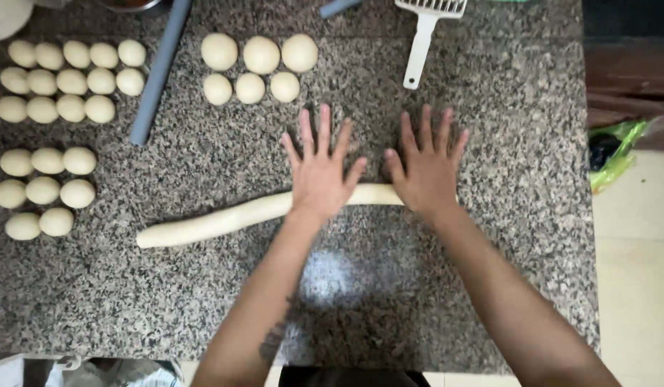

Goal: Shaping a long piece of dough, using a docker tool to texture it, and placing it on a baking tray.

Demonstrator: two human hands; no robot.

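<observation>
A long pale rope of dough [217, 222] lies across the speckled granite counter [489, 129], running from lower left toward the right. My left hand [320, 168] presses flat on the rope with fingers spread. My right hand [426, 166] lies flat on the rope's right end, fingers also spread, hiding that end. Both palms rest on top of the dough rather than gripping it.
Several dough balls sit in groups at the left [67, 79] [42, 190] and at the top centre [260, 56]. A grey pipe [159, 72] lies between the groups. A white-handled scraper [421, 39] rests at the top. The counter edge and a green bag [615, 154] are at the right.
</observation>
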